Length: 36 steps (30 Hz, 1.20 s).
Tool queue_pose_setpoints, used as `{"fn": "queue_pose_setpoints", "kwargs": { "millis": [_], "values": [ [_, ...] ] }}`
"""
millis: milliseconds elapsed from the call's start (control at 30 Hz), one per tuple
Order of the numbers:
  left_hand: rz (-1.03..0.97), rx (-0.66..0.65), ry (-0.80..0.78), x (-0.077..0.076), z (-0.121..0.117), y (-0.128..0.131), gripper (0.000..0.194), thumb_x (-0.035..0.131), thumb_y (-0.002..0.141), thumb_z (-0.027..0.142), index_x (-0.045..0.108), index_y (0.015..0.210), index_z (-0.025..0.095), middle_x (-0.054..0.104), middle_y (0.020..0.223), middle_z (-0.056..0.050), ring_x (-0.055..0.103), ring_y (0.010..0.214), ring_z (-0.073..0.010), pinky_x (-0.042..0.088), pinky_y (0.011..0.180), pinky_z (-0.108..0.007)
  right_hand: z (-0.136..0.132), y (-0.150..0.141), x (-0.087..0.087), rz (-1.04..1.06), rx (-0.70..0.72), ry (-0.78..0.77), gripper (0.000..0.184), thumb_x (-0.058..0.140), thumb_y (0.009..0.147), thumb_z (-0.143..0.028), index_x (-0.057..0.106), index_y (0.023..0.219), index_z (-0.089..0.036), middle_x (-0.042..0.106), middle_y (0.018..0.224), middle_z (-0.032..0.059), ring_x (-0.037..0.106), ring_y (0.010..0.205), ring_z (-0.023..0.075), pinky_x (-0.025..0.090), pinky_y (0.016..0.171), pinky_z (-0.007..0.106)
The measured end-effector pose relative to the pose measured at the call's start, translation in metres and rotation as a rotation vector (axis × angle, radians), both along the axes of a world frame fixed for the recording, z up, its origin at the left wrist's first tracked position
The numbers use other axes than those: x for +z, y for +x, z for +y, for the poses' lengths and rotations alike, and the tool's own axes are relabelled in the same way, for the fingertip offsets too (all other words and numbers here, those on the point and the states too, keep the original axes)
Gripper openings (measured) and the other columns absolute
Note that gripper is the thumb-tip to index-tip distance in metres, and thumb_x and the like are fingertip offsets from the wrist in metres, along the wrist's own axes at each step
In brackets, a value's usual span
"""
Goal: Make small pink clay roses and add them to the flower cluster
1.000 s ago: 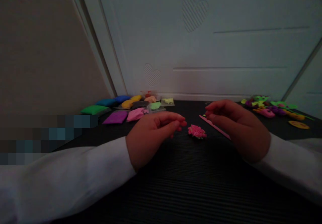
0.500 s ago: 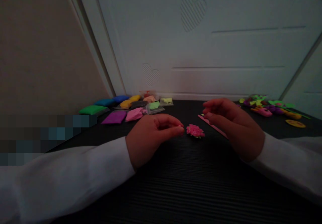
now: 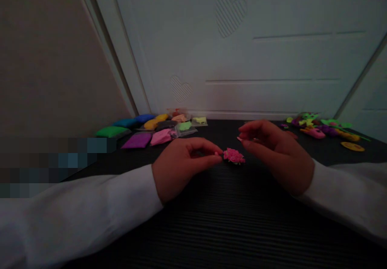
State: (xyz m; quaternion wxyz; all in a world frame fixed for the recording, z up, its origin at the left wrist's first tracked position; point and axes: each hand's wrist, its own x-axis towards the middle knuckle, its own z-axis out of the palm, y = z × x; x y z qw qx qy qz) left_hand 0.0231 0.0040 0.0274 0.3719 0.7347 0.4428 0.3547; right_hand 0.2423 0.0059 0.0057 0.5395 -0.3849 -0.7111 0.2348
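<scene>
A cluster of small pink roses with pale green edges (image 3: 233,156) rests on the dark table between my hands. My left hand (image 3: 187,160) is closed in a pinch at the cluster's left side, with a tiny pink piece of clay (image 3: 217,154) showing between thumb and forefinger. Its fingertips come right up to the flower, and I cannot tell if they touch. To the right of the cluster, my right hand (image 3: 272,152) is closed around a slim pink clay tool (image 3: 240,139). Only the tool's tip pokes out past the fingers; the palm hides most of it.
Bagged clay lies at the back left, including a purple pack (image 3: 137,140), a pink one (image 3: 162,137) and a green one (image 3: 112,131). Colourful clay pieces (image 3: 314,131) and a yellow oval disc (image 3: 352,146) lie at the right. A white panel (image 3: 229,59) rises behind the table.
My right hand has taken up the pink tool that lay on the table and shifted slightly left. My left fingertips have moved a little closer to the rose cluster.
</scene>
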Motion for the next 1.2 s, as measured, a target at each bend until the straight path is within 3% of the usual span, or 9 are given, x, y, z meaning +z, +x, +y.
{"fn": "queue_pose_setpoints", "kwargs": {
  "millis": [167,367,600,767,933,1133,1200],
  "values": [
    [0.044,0.015,0.032,0.0006,-0.0037,0.0005,0.024,0.063,0.089,0.042,0.076,0.092,0.022,0.069,0.074,0.004,0.051,0.063,-0.0151,0.037,0.061,-0.028,-0.0007,0.0007,-0.0007,-0.048,0.007,0.016,0.019,0.070,0.086,-0.026,0.068,0.103,-0.018,0.073,0.096,0.0032,0.070,0.090,0.0212,0.055,0.080,0.040],
    [0.058,-0.008,0.051,0.0037,-0.0048,0.0007,0.043,0.057,0.092,0.050,0.060,0.060,0.021,0.054,0.058,0.005,0.047,0.058,-0.0140,0.035,0.060,-0.028,-0.0029,-0.0015,0.0026,-0.072,-0.005,0.021,0.018,0.064,0.082,-0.026,0.068,0.099,-0.023,0.075,0.092,0.0055,0.071,0.084,0.0223,0.055,0.072,0.039],
    [-0.005,-0.008,0.021,0.0012,-0.0027,0.0032,0.023,0.075,0.077,0.041,0.063,0.073,0.021,0.058,0.065,0.007,0.049,0.059,-0.0122,0.036,0.056,-0.025,-0.0038,-0.0028,0.0026,-0.079,-0.015,0.021,0.020,0.063,0.080,-0.029,0.068,0.099,-0.023,0.074,0.094,0.0071,0.071,0.084,0.0249,0.054,0.070,0.041],
    [0.039,-0.038,0.055,0.0015,-0.0030,0.0018,0.020,0.067,0.086,0.037,0.075,0.079,0.020,0.067,0.069,0.005,0.051,0.060,-0.0128,0.037,0.057,-0.026,-0.0044,-0.0033,0.0037,-0.075,-0.009,0.018,0.020,0.062,0.080,-0.028,0.067,0.099,-0.023,0.074,0.093,0.0057,0.070,0.084,0.0231,0.054,0.072,0.039],
    [0.047,-0.034,0.065,0.0019,-0.0030,0.0014,0.025,0.064,0.091,0.035,0.081,0.102,0.021,0.077,0.081,0.004,0.055,0.062,-0.0128,0.041,0.059,-0.026,-0.0050,-0.0033,0.0043,-0.074,-0.004,0.016,0.020,0.062,0.080,-0.028,0.067,0.099,-0.023,0.073,0.093,0.0054,0.070,0.086,0.0227,0.054,0.073,0.039],
    [0.016,-0.037,0.021,0.0031,-0.0046,0.0024,0.014,0.073,0.080,0.030,0.081,0.088,0.023,0.080,0.089,0.004,0.068,0.083,-0.0151,0.048,0.075,-0.025,-0.0046,-0.0027,0.0041,-0.084,-0.012,0.005,0.022,0.063,0.079,-0.027,0.068,0.100,-0.023,0.074,0.095,0.0062,0.070,0.085,0.0233,0.054,0.070,0.039],
    [0.014,-0.042,-0.012,0.0033,-0.0051,0.0031,0.012,0.075,0.075,0.031,0.079,0.082,0.023,0.079,0.082,0.004,0.067,0.077,-0.0154,0.048,0.070,-0.025,-0.0048,-0.0021,0.0042,-0.087,-0.012,0.005,0.022,0.063,0.080,-0.027,0.068,0.100,-0.023,0.073,0.095,0.0060,0.070,0.084,0.0228,0.053,0.067,0.038]
  ]
}}
